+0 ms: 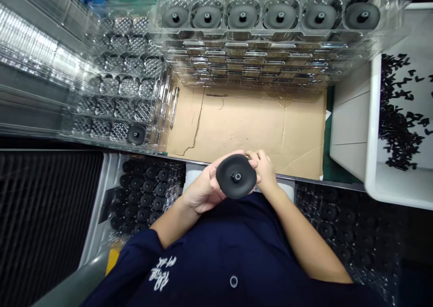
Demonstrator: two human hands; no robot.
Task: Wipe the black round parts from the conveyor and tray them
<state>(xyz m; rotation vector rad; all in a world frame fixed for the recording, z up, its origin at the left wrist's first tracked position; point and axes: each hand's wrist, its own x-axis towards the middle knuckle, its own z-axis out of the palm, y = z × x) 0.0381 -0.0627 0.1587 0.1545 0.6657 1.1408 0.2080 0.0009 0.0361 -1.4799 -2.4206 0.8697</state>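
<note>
A round black disc (236, 176) with a small metal hub at its centre is held close to my body, over the near edge of the cardboard sheet (250, 122). My left hand (203, 190) cups it from the left and below. My right hand (265, 171) grips its right rim with the fingers curled behind it. Both hands are on the same disc.
A stack of clear plastic trays (270, 36) at the back holds black discs in its top row. A clear tray (118, 90) on the left holds one disc (136, 135). Trays of discs (145, 194) lie below the table edge. A white bin (399, 117) holds small black parts.
</note>
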